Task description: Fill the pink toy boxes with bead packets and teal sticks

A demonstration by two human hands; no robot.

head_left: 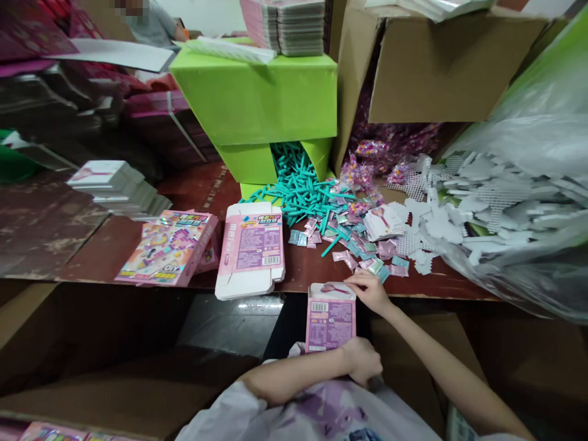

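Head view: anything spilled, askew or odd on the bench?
Yes. Teal sticks spill loose from the green box across the table, mixed with small packets. Left hand and right hand hold a pink box with its top open.

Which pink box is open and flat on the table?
The unfolded pink box in the middle, flaps spread out. The left box stack is closed; the left hand holds another upright.

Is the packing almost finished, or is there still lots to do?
Lots left, it seems. Done: closed pink boxes lie stacked on the table. In hand: the left hand holds a small pink box upright while the right hand is at its open top. Left: flat unfolded boxes, a heap of teal sticks, little packets and white grid pieces remain loose.
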